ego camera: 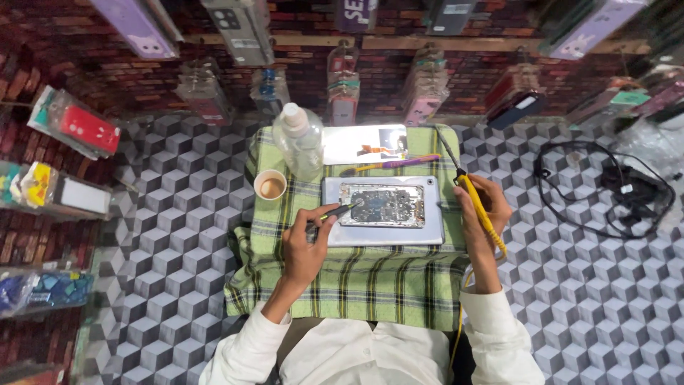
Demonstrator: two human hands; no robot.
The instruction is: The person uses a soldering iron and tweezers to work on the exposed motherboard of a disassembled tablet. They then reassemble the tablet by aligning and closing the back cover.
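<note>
Pinched in the left hand (pixel 303 246), a pair of tweezers (pixel 335 212) reached with its tips onto the exposed circuit board (pixel 382 204) of an opened tablet (pixel 385 212), which lay face down in the middle of a green checked cloth (pixel 356 274). The right hand (pixel 484 210) was closed around the yellow handle of a soldering iron (pixel 470 187), its metal tip pointing far and left, off the right edge of the tablet and clear of the board.

My judgement was that the iron carried the main risk: it hovered just above the cloth, and a dip of the wrist could have scorched the fabric or the tablet's edge. The tweezers could have slipped and scraped small parts on the board.

Farther out, a paper cup (pixel 271 187) holding a brownish drink stood just left of the tablet, beside a clear plastic bottle (pixel 299 146); a knock from the left elbow could have spilled liquid toward the open electronics. A toothbrush (pixel 388 165) lay beyond the tablet, and a coil of black cable (pixel 605 189) sat well apart to the right.
</note>
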